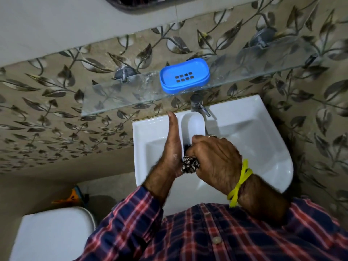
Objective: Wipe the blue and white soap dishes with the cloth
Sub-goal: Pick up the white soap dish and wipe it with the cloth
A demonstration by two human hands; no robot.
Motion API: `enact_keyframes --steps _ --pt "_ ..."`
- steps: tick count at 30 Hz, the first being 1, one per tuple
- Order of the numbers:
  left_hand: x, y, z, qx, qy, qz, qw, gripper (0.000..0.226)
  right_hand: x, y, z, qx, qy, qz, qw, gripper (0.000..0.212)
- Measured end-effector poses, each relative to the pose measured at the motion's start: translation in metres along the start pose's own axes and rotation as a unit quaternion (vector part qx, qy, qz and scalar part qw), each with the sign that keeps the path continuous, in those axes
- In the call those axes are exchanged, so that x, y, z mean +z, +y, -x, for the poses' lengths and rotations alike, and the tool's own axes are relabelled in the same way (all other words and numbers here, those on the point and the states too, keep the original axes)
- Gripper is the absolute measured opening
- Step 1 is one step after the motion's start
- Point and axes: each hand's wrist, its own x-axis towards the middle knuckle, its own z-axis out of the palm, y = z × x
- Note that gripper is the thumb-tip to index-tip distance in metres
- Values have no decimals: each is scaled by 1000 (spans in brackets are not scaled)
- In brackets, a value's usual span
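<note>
The blue soap dish [184, 75] sits on the glass shelf [120, 95] above the sink, with nothing touching it. Over the basin, my left hand [172, 144] holds the white soap dish [194, 125] upright, thumb stretched along its left edge; its fingers behind the dish are hidden. My right hand [214, 157] grips a bunched black-and-white cloth [190, 164] and presses it into the lower part of the white dish. Only a tuft of the cloth shows between my two hands.
A white wash basin [263, 140] lies under my hands, with a chrome tap [197, 105] at its back edge. Metal brackets [122, 73] fix the shelf to the leaf-patterned tiled wall. A white toilet lid [54, 234] is at the lower left.
</note>
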Motion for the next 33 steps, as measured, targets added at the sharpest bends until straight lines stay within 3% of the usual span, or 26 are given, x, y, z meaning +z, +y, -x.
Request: enact_keyframes --steps 3,6,8,11,13,16,18,21,23,25,27,30,33 --pt "10 2 0 0 24 -16 1000 114 3 1 -10 70 24 41 996 13" --pt "8 14 -4 27 28 -5 999 119 8 1 -16 50 29 30 998 22" --pt "8 16 -5 32 32 18 999 111 11 0 -15 35 32 44 998 22" --pt "11 9 -6 68 51 24 996 87 7 2 -24 90 67 54 992 11" --pt "12 3 -7 88 40 27 995 77 3 3 -33 107 97 23 989 14" --pt "4 8 -8 113 22 55 992 75 3 1 -35 64 85 1 994 14" --pt "2 10 -9 122 27 50 991 73 5 1 -32 82 80 8 993 14" --pt "7 2 -10 135 24 22 990 69 3 1 -36 112 127 -29 985 14" --pt "7 -1 -10 139 13 35 990 68 2 -1 -36 77 141 -45 986 11" --pt "4 3 -7 137 11 33 990 70 4 1 -31 64 91 -42 993 16" --pt "3 4 -6 136 17 16 990 70 6 2 -27 109 61 -26 992 22" --pt "10 -8 -6 152 19 15 988 67 4 -3 -36 169 159 -58 971 11" --pt "9 -12 -7 162 -5 49 986 66 0 -4 -37 93 183 -158 966 14"
